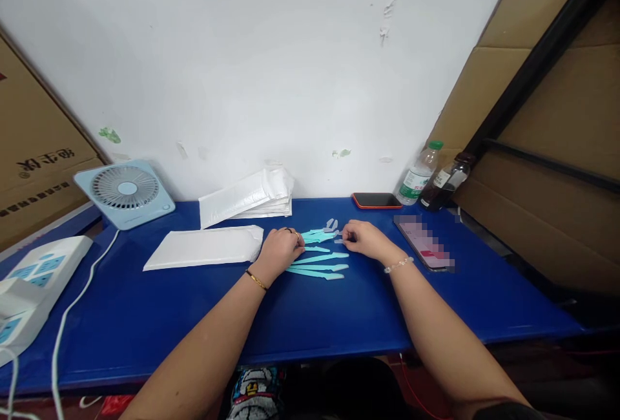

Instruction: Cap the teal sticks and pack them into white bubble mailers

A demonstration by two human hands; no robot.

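Observation:
Several thin teal eyebrow razors (pixel 320 267) lie fanned out on the blue table, their blade ends toward the right. My left hand (pixel 281 251) is closed over their handle ends, its thumb and fingertips pinching the handle of one razor (pixel 317 249). Across from it, my right hand (pixel 363 239) is closed in a pinch at a small translucent blade cap (pixel 338 240). More translucent caps (pixel 331 225) lie just behind the razors, near both hands. Left of my left hand is a white padded mailer (pixel 203 247), lying flat.
Further white mailers (pixel 249 197) are stacked against the wall. A blue fan (pixel 128 190) and power strip (pixel 39 284) occupy the left side. An orange-edged phone (pixel 376 201), another phone (pixel 423 242), a clear bottle (pixel 419 174) and a dark-liquid bottle (pixel 443 184) are at right.

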